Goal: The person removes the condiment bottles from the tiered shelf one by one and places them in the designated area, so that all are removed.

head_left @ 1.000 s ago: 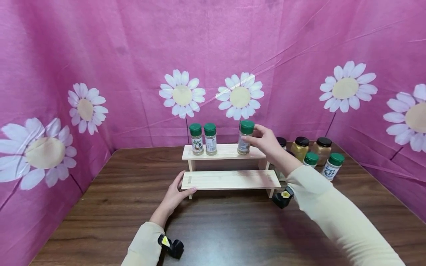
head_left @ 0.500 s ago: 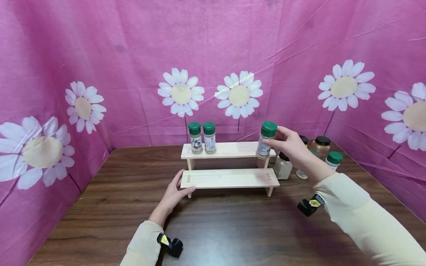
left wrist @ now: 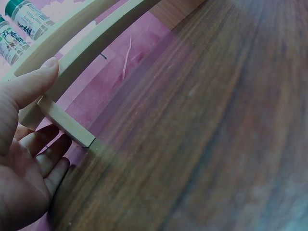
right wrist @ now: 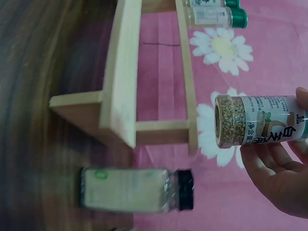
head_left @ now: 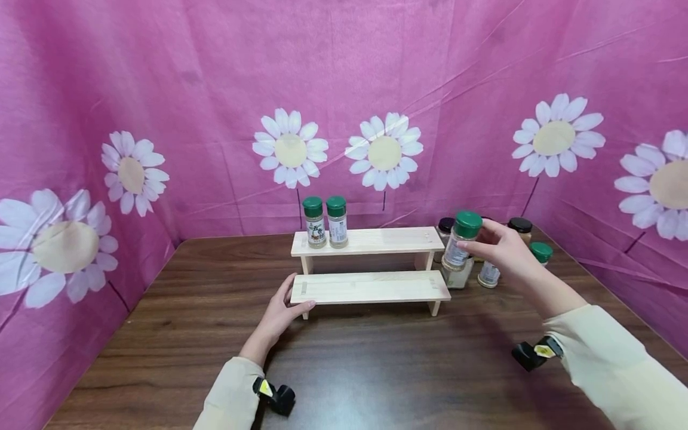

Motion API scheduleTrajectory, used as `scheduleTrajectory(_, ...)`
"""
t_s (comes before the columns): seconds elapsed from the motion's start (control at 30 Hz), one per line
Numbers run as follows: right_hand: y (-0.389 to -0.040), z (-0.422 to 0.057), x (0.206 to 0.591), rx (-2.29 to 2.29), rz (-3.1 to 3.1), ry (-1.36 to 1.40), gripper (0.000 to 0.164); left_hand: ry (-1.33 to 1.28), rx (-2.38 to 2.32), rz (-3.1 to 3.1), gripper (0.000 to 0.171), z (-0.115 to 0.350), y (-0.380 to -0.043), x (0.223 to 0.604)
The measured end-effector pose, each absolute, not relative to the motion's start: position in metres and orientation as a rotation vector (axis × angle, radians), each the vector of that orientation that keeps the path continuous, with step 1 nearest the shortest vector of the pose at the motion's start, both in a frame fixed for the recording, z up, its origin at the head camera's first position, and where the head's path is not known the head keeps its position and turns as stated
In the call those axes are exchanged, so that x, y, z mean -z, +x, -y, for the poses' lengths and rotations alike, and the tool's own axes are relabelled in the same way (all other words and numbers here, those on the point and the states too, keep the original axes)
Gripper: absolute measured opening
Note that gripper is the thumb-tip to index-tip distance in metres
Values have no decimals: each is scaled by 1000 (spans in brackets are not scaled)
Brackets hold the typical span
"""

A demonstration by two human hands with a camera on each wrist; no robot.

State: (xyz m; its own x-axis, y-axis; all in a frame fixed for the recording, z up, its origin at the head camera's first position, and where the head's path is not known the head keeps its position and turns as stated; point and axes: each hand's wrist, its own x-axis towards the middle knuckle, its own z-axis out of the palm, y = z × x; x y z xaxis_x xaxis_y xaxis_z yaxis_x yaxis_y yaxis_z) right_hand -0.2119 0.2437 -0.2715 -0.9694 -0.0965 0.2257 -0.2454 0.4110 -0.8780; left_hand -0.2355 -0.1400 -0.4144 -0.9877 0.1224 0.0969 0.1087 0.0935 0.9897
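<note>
My right hand holds a clear spice jar with a green cap, tilted, just off the right end of the two-tier wooden rack. Pale sesame-like seeds fill this seasoning jar in the right wrist view. At the rack's lower left end, my left hand grips the lower shelf. Its thumb lies on the board and its other fingers reach beneath, beside the rack's leg. Two green-capped jars, a left one and a right one, stand at the upper shelf's left end.
A black-capped square jar stands beside the rack's right end. More jars stand farther right, among them a green-capped one and a black-capped one. A pink flowered cloth surrounds the brown table.
My right hand has carried the green-capped jar off the upper shelf, rightward past its end and slightly down. The left hand stays at the lower shelf.
</note>
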Motion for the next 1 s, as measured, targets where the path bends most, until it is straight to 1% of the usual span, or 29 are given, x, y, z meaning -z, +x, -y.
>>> scheduleTrajectory(0.13, -205, -256, 281, -1555, 2547, 260, 30, 254, -2089, -2319, 79, 140, -237, 415)
scheduleTrajectory(0.37, -201, -272, 302, -1681, 2510, 247, 24, 248, -2084, -2320, 79, 140, -237, 414)
scheduleTrajectory(0.53, -199, -278, 319, -1791, 2463, 264, 26, 248, -2080, -2313, 79, 141, -236, 414)
scheduleTrajectory(0.7, -199, -279, 334, -1843, 2457, 247, 25, 254, -2080, -2311, 79, 141, -237, 415)
scheduleTrajectory(0.9, -199, -279, 344, -1880, 2449, 221, 31, 248, -2081, -2304, 79, 141, -237, 415)
scheduleTrajectory(1.0, -199, -278, 349, -1909, 2435, 213, 31, 243, -2077, -2308, 78, 141, -237, 415)
